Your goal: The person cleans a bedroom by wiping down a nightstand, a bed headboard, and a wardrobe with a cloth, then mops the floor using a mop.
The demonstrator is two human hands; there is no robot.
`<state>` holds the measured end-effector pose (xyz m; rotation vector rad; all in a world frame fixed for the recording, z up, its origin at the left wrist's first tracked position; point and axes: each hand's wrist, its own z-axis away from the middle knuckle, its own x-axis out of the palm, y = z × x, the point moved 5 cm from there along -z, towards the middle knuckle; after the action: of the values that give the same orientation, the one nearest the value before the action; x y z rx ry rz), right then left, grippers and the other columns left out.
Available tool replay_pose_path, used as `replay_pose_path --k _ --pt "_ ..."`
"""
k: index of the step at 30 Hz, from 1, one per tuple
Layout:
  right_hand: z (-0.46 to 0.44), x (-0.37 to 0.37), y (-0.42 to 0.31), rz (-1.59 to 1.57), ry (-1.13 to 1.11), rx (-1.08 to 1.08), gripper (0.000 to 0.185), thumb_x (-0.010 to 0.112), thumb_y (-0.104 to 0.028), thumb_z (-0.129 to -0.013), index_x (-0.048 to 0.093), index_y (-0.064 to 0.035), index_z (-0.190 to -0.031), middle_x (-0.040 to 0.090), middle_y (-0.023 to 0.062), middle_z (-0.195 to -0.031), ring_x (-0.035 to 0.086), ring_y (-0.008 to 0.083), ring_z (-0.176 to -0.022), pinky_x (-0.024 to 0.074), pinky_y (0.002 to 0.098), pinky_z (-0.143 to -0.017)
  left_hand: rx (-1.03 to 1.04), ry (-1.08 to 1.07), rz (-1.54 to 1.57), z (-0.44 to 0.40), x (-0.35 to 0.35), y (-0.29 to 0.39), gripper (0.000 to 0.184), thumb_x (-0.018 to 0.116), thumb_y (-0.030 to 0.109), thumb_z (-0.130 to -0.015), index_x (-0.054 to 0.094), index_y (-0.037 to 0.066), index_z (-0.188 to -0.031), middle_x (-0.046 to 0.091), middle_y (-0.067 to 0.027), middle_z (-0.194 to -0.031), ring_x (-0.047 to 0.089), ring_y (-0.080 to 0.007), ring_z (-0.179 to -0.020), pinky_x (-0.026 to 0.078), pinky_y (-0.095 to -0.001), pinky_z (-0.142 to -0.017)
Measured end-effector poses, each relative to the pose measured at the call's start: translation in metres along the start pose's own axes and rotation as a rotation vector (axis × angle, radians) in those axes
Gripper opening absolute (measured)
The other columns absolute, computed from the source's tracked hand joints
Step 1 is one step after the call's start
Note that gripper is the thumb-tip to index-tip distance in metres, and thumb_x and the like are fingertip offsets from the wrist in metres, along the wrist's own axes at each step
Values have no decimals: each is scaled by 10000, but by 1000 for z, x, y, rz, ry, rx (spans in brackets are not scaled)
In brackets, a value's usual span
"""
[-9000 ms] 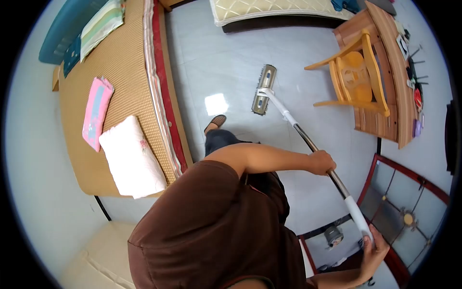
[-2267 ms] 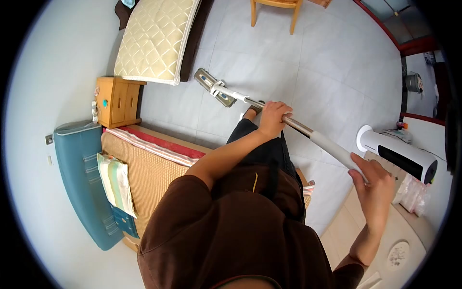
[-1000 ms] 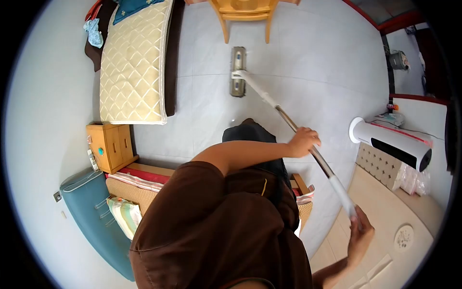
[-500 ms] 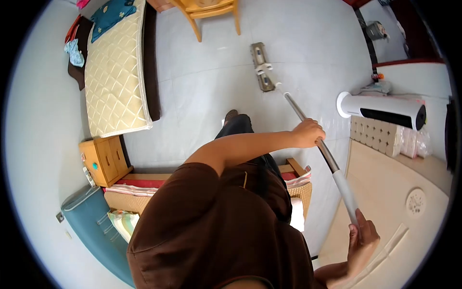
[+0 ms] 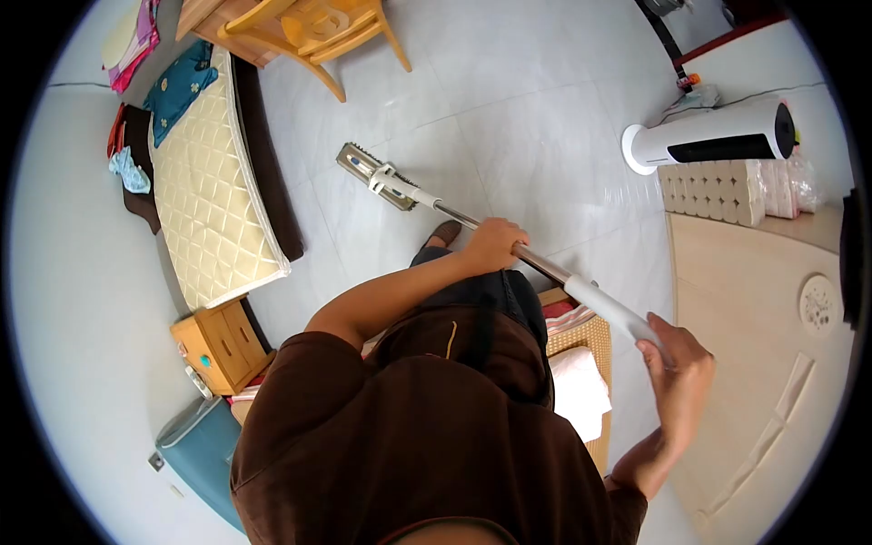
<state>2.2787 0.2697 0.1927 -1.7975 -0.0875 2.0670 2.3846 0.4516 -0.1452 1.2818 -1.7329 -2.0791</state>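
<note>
A flat mop [image 5: 599, 304] slants across the view, with a silver pole and a pale grip section at its upper end. My left hand [image 5: 495, 245] is wrapped around the metal pole about midway. At the grip end, my right hand [image 5: 679, 368] is closed on the pale handle. The rectangular mop head [image 5: 363, 168] lies flat on the grey tiled floor [image 5: 509, 145], in front of my foot [image 5: 445, 233] and to its left. Its pad underneath is mostly hidden.
Left stands a bed with a cream mattress [image 5: 204, 182], beside a wooden cabinet [image 5: 225, 350]. A wooden chair [image 5: 318, 41] is ahead. On the right are a white tower appliance [image 5: 718, 136], stacked paper rolls [image 5: 713, 191] and a beige panel [image 5: 754, 300]. A woven seat [image 5: 595, 341] is close behind me.
The mop head has swept left and somewhat nearer across the floor, turning as it went. My left hand has swung left with the pole; my right hand has risen slightly. The view has shifted.
</note>
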Motion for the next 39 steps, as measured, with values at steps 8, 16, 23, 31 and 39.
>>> replay_pose_path --k 8,16,23,31,39 --pt "39 -54 -9 115 152 252 375 785 -121 -758 704 -30 -1113 623 152 -733 631 288 -628 469 374 -545 328 -90 -6 -66 20 70 179 682 119 -695 710 154 -868 670 -57 -817 635 -284 -840 469 -428 -828" --pt "43 -10 -69 310 298 295 411 803 -148 -744 705 -116 -1142 627 69 -794 630 249 -653 506 380 -562 394 -212 -36 -115 4 44 202 752 225 -756 710 131 -930 666 -75 -809 646 -276 -827 487 -416 -790" --pt "102 63 -111 242 232 378 461 793 -276 -782 677 -111 -1197 578 30 -746 601 182 -609 489 341 -524 399 -740 -18 -75 -4 -2 303 758 233 -758 709 118 -1034 698 -100 -882 655 -316 -881 501 -439 -790" --pt "289 91 -132 -65 160 1030 515 737 4 -763 622 -39 -1263 659 159 -1145 653 354 -1005 527 418 -859 634 -905 -77 73 75 62 188 753 282 -732 656 131 -787 658 -121 -727 652 -353 -769 493 -485 -681" --pt "457 102 -238 -242 71 1413 375 723 18 -660 684 -24 -1031 691 172 -822 671 352 -717 524 401 -681 958 -1189 10 265 99 132 337 739 168 -731 665 93 -1050 684 -124 -798 678 -320 -822 507 -451 -800"
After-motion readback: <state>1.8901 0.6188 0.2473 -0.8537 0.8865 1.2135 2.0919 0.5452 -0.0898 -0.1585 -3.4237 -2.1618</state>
